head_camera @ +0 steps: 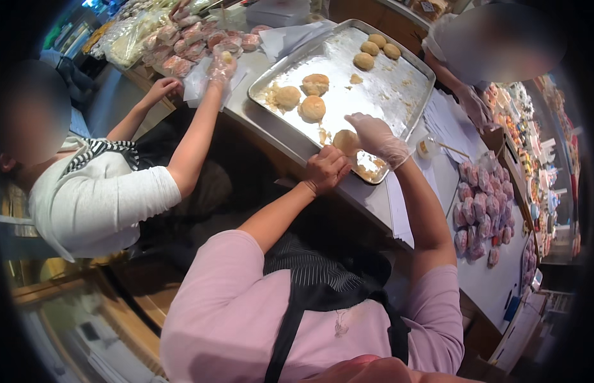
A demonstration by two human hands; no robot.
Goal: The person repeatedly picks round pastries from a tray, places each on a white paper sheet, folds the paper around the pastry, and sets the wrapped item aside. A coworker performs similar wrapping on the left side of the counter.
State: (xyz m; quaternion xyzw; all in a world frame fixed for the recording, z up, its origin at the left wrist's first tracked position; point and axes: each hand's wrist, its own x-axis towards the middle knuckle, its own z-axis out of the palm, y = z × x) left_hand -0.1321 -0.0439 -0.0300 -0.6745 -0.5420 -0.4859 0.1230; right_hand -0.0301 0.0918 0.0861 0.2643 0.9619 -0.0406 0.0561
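A large metal baking tray (397,95) lies aslant on the worktable, with several round baked pastries and crumbs on it. My right hand (376,136), in a clear plastic glove, is over the tray's near part, thumb and fingers apart, beside a round pastry (345,142). My left hand (327,168) is bare, its fingers curled at the tray's near edge just below that pastry. Whether it grips the rim or something else cannot be told. Two pastries (313,108) and a split-looking one (315,84) sit farther left on the tray.
At left, a co-worker's gloved hand (222,67) holds a small pale piece over white paper, near a pile of wrapped items (191,36). Another person stands beyond the tray. Right are paper sheets (445,119), a small container with a stick (427,146) and wrapped items (486,206).
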